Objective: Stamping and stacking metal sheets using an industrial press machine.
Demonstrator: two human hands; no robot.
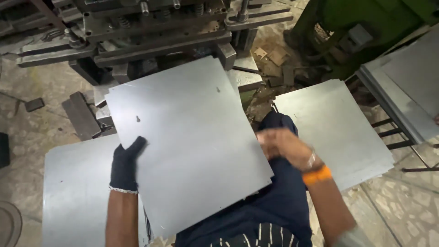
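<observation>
- One grey metal sheet (pixel 187 142), tilted, held before the press (pixel 151 32).
- Left hand (pixel 125 167), dark-gloved: thumb over sheet's left edge, fingers beneath.
- Right hand (pixel 283 146), bare, blurred at sheet's right edge; finger state unclear.
- Sheet stacks (pixel 338 128) either side.

Two hands: the left hand (pixel 125 167) in one dark glove at 7 o'clock, the bare right hand (pixel 283 147) at 4 o'clock with one orange band (pixel 317 175) on its wrist. One loose steel sheet (pixel 187 142) at centre, with two small punched holes. Three sheet stacks: one (pixel 75 192) at 8 o'clock, one (pixel 336 126) at 3 o'clock, one (pixel 407 82) at 2 o'clock. One press (pixel 151 32) at 12 o'clock, with two springs showing
</observation>
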